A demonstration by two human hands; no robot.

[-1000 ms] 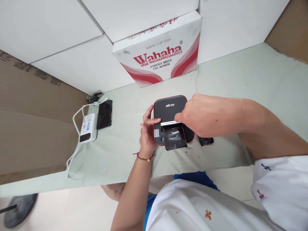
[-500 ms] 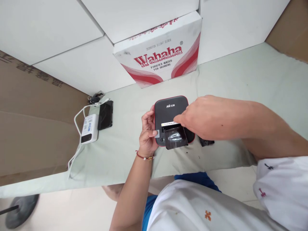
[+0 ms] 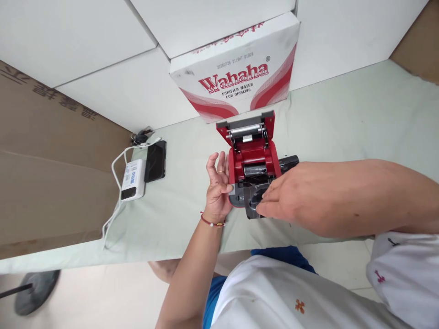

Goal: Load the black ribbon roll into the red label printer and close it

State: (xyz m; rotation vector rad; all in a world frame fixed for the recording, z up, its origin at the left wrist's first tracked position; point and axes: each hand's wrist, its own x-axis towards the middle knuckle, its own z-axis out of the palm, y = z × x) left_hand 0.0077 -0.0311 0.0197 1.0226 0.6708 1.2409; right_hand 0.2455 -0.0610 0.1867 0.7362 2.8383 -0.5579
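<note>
A small red and black label printer [image 3: 232, 161] sits on the cloth-covered table with its lid [image 3: 270, 122] swung up, showing rollers inside. A dark roll [image 3: 254, 170] lies in its red bay, and a black film strip [image 3: 252, 208] runs out over the front edge. My left hand [image 3: 218, 189] holds the printer's left side, thumb on its grey button and the other fingers partly spread. My right hand [image 3: 291, 196] pinches the strip at the front right; its fingertips are partly hidden. A dark cylinder [image 3: 289, 162] lies just right of the printer.
A white and red Wahaha carton [image 3: 236, 77] stands behind the printer against white boxes [image 3: 113, 87]. On the left are a black phone [image 3: 156, 161], a white power bank [image 3: 133, 180] with a cable [image 3: 116, 171], and a brown carton [image 3: 51, 183].
The printer's lid has gone from closed to raised, baring the roll inside. My right hand has moved from the lid down to the strip. My left fingers have loosened.
</note>
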